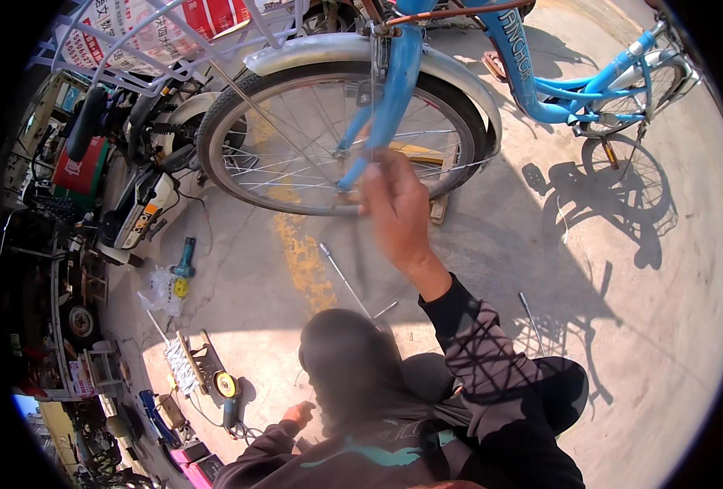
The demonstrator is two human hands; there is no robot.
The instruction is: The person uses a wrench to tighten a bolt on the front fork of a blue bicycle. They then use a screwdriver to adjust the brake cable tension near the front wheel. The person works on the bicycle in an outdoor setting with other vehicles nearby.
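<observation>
A blue bicycle (398,85) stands in front of me, its front wheel (215,163) with bare spokes side-on to me. My right hand (398,213) is raised before the lower end of the blue fork, beside the spokes. Thumb and fingers are pinched together; what is between them, if anything, is hidden by the hand and blur. Low beside my knee, my left hand (299,413) is small in view with its fingers curled in. I cannot make out what it holds. A thin metal rod tool (341,273) lies on the ground between the wheel and my knee.
Another rod tool (531,319) lies to the right. At the left are an angle grinder (228,397), a teal power tool (185,259) by a plastic bag (163,291), and a wooden-framed piece (186,365). An electric scooter (137,212) stands at the far left. A white basket (162,37) overhangs the wheel.
</observation>
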